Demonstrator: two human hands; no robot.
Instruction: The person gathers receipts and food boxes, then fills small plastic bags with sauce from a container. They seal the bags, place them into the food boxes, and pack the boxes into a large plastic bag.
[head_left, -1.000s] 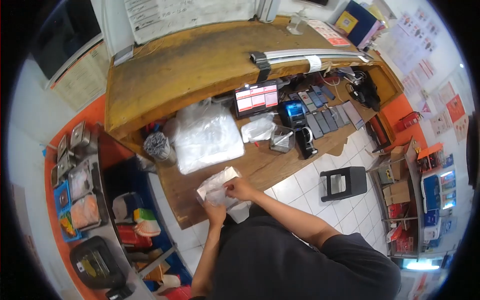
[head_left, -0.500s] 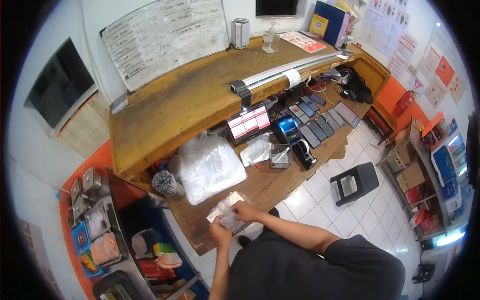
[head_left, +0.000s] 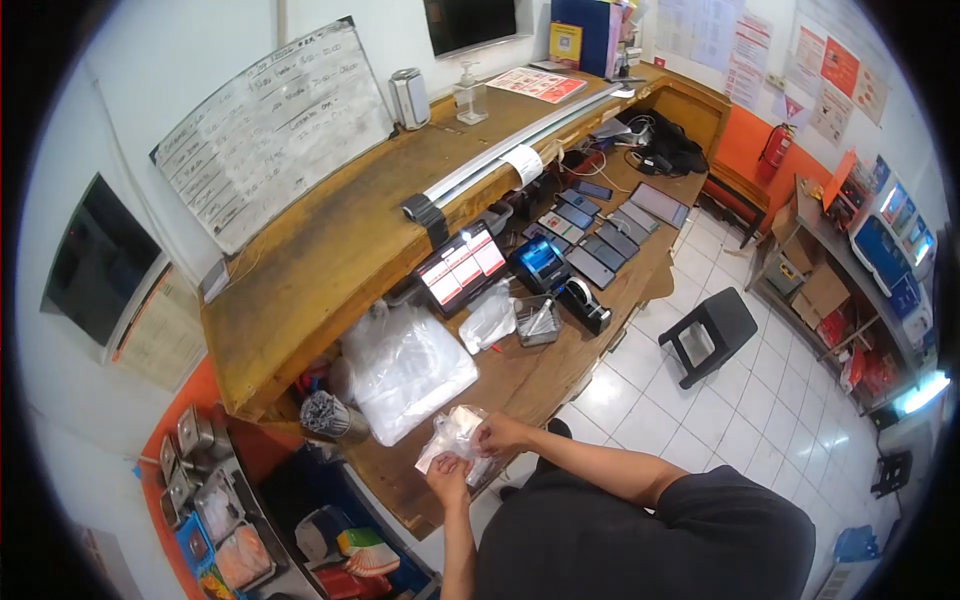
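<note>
A clear plastic bag (head_left: pixel 443 440) with pale, paper-like pieces in or under it lies at the near edge of the wooden counter (head_left: pixel 545 385). My left hand (head_left: pixel 449 477) pinches its near side, fingers curled in. On the right side, my right hand (head_left: pixel 500 436) grips the thin plastic between closed fingers. What exactly the bag contains is too blurred to tell. Just beyond my hands sits a stack of white plastic bags (head_left: pixel 410 375). A container of wrapped straws (head_left: pixel 335 415) stands left of that stack.
A tablet (head_left: pixel 463 268), a blue-topped printer (head_left: pixel 542 262), a tape dispenser (head_left: pixel 585 305), a wire basket (head_left: pixel 538 320) and several phones (head_left: pixel 605 255) crowd the counter. A black stool (head_left: pixel 710 335) stands on the tiled floor to the right. Metal food containers (head_left: pixel 195 430) line the left side.
The head view has turned, shifting the counter's far items left and up in the picture. Both hands still grip the plastic bag, which now appears more spread out between them.
</note>
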